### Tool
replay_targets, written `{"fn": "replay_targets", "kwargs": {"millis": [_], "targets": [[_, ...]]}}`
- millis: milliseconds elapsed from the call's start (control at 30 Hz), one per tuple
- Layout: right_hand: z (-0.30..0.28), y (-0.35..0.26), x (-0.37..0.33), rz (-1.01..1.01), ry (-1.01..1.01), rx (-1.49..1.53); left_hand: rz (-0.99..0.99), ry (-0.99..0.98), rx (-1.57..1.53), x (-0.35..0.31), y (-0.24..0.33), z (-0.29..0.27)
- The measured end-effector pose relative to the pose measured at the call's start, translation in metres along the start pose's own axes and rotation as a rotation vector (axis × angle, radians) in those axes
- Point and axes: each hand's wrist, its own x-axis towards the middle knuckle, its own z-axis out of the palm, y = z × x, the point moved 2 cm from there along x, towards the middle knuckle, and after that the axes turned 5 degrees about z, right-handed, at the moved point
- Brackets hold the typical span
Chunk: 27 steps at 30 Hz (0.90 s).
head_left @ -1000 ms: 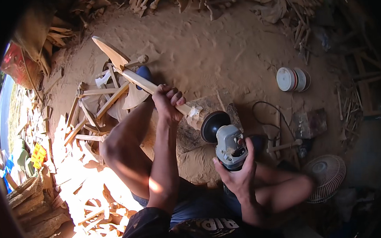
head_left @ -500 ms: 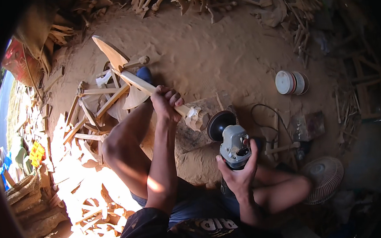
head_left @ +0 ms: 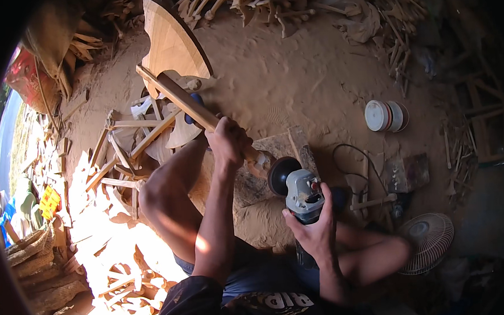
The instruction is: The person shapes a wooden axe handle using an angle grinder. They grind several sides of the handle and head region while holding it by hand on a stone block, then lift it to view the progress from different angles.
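Note:
My left hand (head_left: 228,140) is closed round the handle of a wooden axe (head_left: 170,44). Its broad, curved pale blade points away from me at the upper left, and the knobbed butt end slants down to the right. In my right hand (head_left: 315,226) is an angle grinder (head_left: 306,194) with a grey head and a round black disc (head_left: 282,176). The disc's edge is at the axe's butt end; whether they touch I cannot tell. Beneath the butt, a flat worn wooden board (head_left: 288,143) lies on the ground, partly hidden.
Wooden pieces (head_left: 129,136) lie heaped beside my left knee, with more piled along the far edge (head_left: 254,1). To the right are a white tub (head_left: 379,116), a dark cable (head_left: 352,145), a dusty box (head_left: 409,172) and a round fan (head_left: 424,242). Sandy ground (head_left: 304,67) stretches ahead.
The axe has rolled in my left hand, so its blade now shows broad side up, farther away. My right hand and the grinder have shifted slightly left, and the disc is closer to the butt.

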Motion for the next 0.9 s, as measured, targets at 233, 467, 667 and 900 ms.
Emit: {"fn": "replay_targets", "kwargs": {"millis": [233, 467, 667, 900], "targets": [[0.003, -0.003, 0.0, 0.008, 0.0, -0.043, 0.006, 0.02, 0.001, -0.002, 0.0, 0.004], [0.0, 0.0, -0.004, 0.066, 0.006, -0.079, 0.016, -0.066, -0.03, 0.006, -0.003, -0.008], [-0.008, 0.008, 0.007, 0.01, 0.047, 0.075, -0.02, -0.282, -0.044, 0.001, 0.003, -0.013], [-0.011, 0.001, 0.017, 0.076, -0.067, 0.101, 0.005, -0.416, -0.046, 0.001, 0.003, -0.012]]}}
